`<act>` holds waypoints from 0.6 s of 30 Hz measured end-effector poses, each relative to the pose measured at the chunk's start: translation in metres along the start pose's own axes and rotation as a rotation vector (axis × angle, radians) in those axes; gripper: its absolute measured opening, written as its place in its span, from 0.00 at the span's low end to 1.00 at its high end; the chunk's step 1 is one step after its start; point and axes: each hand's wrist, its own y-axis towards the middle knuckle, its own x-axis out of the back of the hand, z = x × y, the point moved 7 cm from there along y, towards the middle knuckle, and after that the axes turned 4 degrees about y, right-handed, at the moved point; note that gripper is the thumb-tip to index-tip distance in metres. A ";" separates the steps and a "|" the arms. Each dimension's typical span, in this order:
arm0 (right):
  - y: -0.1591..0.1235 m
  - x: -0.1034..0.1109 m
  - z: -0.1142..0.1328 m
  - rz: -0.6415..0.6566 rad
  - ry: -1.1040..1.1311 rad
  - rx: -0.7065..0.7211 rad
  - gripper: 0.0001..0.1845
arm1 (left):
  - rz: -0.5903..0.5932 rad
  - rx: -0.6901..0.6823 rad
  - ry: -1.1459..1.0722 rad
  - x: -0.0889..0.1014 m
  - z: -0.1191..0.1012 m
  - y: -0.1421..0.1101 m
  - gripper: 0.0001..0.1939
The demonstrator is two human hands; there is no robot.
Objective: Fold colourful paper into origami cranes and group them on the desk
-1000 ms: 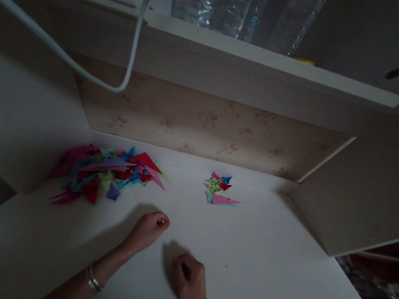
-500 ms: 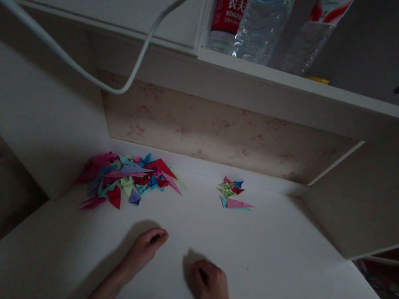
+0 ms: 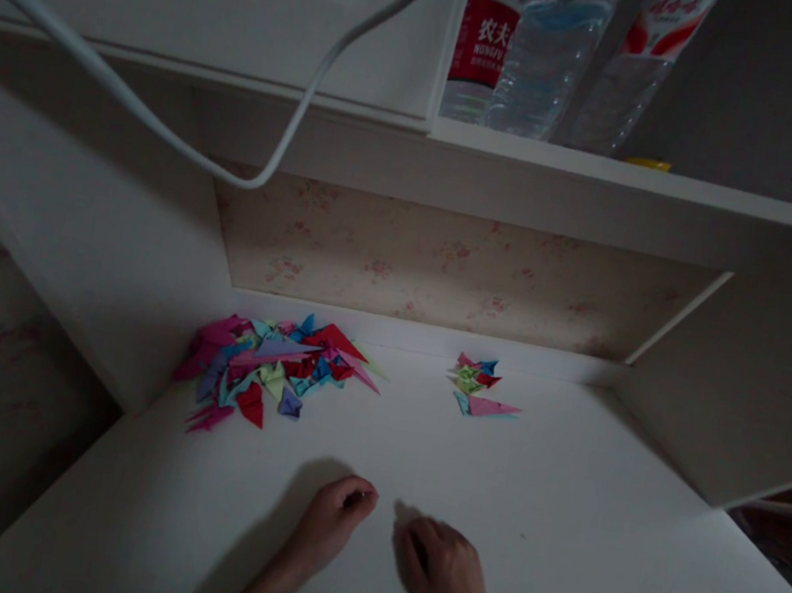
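Observation:
My left hand [image 3: 335, 517] is held over the white desk with its fingers curled closed, thumb against fingertips, and nothing shows in it. Just to its right, my right hand [image 3: 446, 567] rests loosely curled at the desk surface, fingers closed, also with nothing visible in it. The two hands are apart. Beyond the left hand lies a heap of folded coloured paper cranes [image 3: 277, 358] in pink, red, blue, green and purple. Farther back, beyond the right hand, sits a small group of folded paper pieces [image 3: 474, 377], with a pink and teal folded paper piece [image 3: 490, 409] in front.
The white desk [image 3: 590, 588] runs back to a floral-papered wall [image 3: 448, 255]. Above it a shelf [image 3: 632, 177] holds several plastic bottles [image 3: 555, 51]. A white cable [image 3: 186, 148] hangs across the upper left. Side panels [image 3: 730, 370] close in the desk.
The view has turned left, so everything appears farther right. My hands have come closer together, still curled. The paper pieces lie as before.

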 end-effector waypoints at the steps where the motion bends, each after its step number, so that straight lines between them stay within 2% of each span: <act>1: 0.000 -0.001 0.000 0.001 -0.008 0.001 0.12 | 0.000 -0.006 0.000 0.000 0.000 0.000 0.15; 7: -0.002 -0.005 -0.001 -0.007 -0.041 0.002 0.11 | 0.004 -0.006 0.014 0.000 -0.002 -0.003 0.15; 18: -0.003 0.001 0.002 -0.052 -0.055 0.006 0.11 | -0.005 -0.023 0.000 -0.001 -0.001 -0.003 0.15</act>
